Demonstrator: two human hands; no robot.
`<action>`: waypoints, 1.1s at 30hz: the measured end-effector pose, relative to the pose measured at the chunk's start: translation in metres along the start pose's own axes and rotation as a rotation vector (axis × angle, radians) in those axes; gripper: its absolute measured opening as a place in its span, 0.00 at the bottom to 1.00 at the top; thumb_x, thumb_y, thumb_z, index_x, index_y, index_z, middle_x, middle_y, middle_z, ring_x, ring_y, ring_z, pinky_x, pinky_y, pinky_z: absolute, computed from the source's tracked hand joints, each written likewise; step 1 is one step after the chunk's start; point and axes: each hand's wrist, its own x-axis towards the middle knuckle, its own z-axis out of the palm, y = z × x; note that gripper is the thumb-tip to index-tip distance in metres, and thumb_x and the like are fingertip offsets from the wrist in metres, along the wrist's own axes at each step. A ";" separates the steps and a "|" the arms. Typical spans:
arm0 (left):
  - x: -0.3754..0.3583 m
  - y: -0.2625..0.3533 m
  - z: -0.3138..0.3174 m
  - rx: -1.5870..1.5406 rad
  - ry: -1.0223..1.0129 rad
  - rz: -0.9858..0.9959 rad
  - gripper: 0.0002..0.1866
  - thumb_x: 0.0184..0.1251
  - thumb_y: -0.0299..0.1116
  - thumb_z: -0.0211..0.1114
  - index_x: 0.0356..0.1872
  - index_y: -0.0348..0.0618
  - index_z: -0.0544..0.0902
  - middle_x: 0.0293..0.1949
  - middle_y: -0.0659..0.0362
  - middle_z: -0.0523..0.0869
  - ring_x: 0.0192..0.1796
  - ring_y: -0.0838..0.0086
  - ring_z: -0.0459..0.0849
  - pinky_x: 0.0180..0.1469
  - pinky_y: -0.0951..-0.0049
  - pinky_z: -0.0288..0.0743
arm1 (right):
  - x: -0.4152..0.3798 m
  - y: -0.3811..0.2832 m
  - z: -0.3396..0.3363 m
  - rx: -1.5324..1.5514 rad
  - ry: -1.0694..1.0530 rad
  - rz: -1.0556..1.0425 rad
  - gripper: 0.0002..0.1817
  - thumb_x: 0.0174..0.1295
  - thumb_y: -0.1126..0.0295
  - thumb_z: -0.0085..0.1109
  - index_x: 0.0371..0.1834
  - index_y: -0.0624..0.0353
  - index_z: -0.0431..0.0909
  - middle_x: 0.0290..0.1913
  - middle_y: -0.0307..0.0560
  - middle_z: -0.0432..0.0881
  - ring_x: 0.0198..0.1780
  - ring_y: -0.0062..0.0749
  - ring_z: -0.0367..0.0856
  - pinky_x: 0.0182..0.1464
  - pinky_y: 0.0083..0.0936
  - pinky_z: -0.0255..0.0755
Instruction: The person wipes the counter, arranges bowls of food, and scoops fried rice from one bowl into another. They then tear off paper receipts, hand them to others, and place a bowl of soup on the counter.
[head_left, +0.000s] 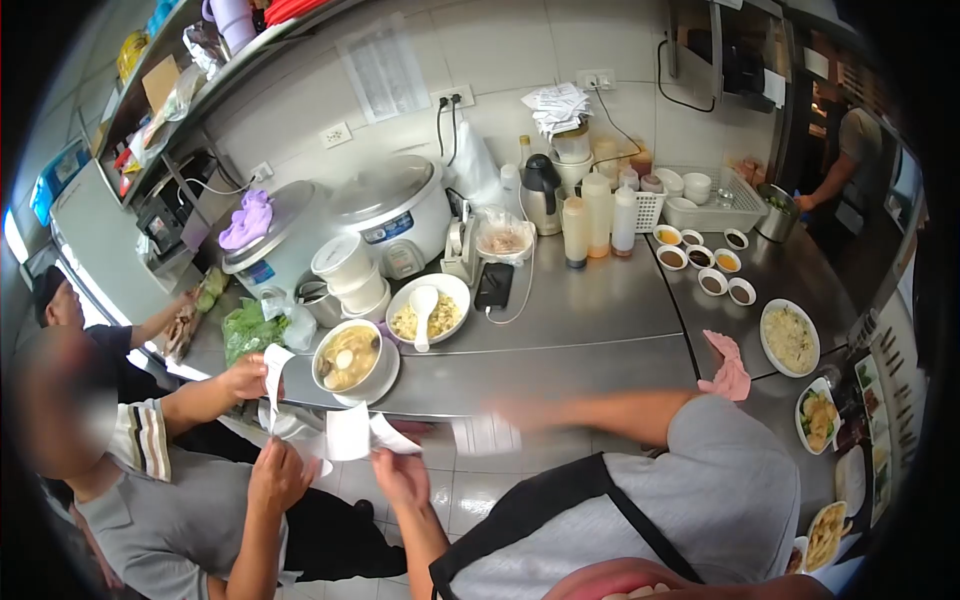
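From my remote seat I see a steel counter [590, 330], its front edge crossing the middle, with tiled floor [470, 500] below. The wearer's left hand [402, 478] has its fingers partly curled, pinching white paper slips [348, 432] just off that edge, near the soup bowl [368, 386]. The right hand [525, 408] is a blur near the edge — I cannot tell how far it is open, or whether it grips the printed sheet [487, 435] beside it. On the left, a co-worker's hands [280, 475] hold another slip [273, 385], leaving little space there; a wide stretch of steel lies between the phone [494, 287] and the pink cloth [727, 365].

The bowl holds yellowish broth with a pale round piece. Beside it, a white dish [462, 295] holds yellow-flecked food — a white spoon [423, 312] resting in it. Farther right, small cups [729, 271] hold dark and orange sauces.
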 end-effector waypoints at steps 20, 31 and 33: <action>-0.029 -0.049 0.038 0.374 0.691 0.105 0.16 0.55 0.24 0.49 0.47 0.37 0.68 0.37 0.58 0.76 0.37 0.76 0.76 0.38 0.76 0.71 | 0.238 0.157 -0.614 -0.481 0.846 0.346 0.14 0.51 0.74 0.47 0.43 0.63 0.70 0.32 0.49 0.76 0.25 0.27 0.74 0.25 0.24 0.66; -0.033 -0.054 0.061 0.511 0.531 0.187 0.15 0.56 0.24 0.53 0.46 0.33 0.70 0.41 0.58 0.77 0.44 0.77 0.75 0.49 0.76 0.67 | 0.294 0.119 -0.412 0.251 0.536 -0.194 0.15 0.58 0.64 0.42 0.39 0.60 0.76 0.39 0.49 0.76 0.43 0.35 0.72 0.46 0.30 0.66; -0.034 -0.051 0.059 0.570 0.479 0.174 0.15 0.55 0.24 0.53 0.46 0.34 0.70 0.41 0.58 0.77 0.43 0.77 0.75 0.48 0.77 0.67 | 0.257 0.028 -0.272 0.084 0.184 -0.349 0.17 0.56 0.59 0.47 0.44 0.57 0.73 0.41 0.48 0.76 0.47 0.34 0.71 0.48 0.28 0.65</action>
